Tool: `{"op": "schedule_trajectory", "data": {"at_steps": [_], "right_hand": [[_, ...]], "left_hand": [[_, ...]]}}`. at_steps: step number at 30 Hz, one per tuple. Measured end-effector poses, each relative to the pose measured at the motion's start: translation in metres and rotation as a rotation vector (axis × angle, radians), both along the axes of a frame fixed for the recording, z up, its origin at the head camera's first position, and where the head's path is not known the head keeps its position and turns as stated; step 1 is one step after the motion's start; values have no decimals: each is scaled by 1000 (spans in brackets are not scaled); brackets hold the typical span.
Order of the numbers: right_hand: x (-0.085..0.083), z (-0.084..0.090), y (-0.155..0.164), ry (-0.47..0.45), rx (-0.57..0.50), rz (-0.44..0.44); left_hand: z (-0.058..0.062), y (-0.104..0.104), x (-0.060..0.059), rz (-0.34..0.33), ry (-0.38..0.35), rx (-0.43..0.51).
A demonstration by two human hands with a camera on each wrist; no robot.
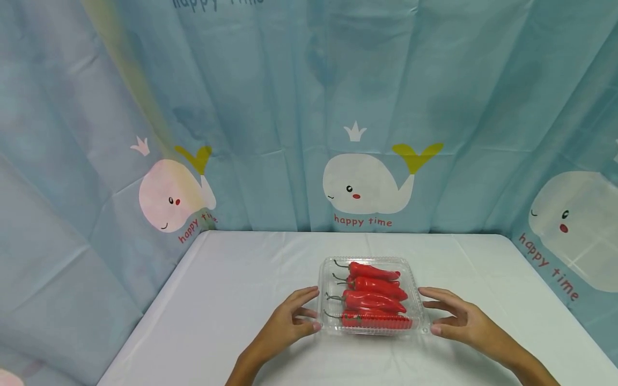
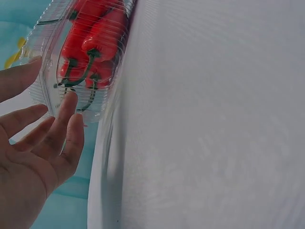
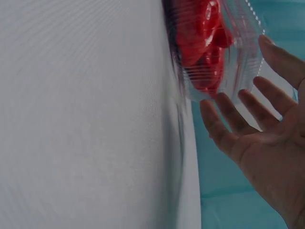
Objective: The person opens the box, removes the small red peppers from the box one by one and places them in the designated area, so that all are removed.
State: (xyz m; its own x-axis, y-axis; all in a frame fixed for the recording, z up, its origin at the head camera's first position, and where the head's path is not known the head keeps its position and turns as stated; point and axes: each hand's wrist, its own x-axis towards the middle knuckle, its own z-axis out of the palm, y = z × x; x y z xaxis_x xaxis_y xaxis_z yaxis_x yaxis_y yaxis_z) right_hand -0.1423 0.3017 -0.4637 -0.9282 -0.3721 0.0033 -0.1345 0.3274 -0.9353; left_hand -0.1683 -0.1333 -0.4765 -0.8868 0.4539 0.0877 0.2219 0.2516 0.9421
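Both hands lie on the white table (image 1: 232, 279), one at each side of a clear box (image 1: 415, 300) of red peppers (image 1: 374, 300). Left hand (image 1: 287, 324) has spread fingers, its fingertips touching the box's left wall. Right hand (image 1: 458, 319) is also spread, just beside the right wall. Neither hand grips the box.

table (image 1: 232, 300): white cloth cover | curtain (image 1: 270, 107): blue, white whales, "happy time" lettering, behind table

A makeshift recording booth: whale-print curtain (image 1: 309, 134) hung around a white-clothed table (image 1: 232, 300).
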Motion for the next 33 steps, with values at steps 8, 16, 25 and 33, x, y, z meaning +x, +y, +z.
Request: {"op": "schedule_trajectory", "data": {"at_steps": [8, 16, 25, 33], "right_hand": [[-1, -2, -2, -14, -22, 3], [-1, -4, -3, -27, -9, -14], [-2, -6, -3, -56, -1, -27], [-2, -5, -3, -54, -1, -25]], "left_hand": [[-2, 0, 0, -30, 11, -10], [-2, -2, 0, -67, 4, -17], [-2, -3, 0, -34, -38, 2], [0, -2, -1, -50, -74, 22]]}}
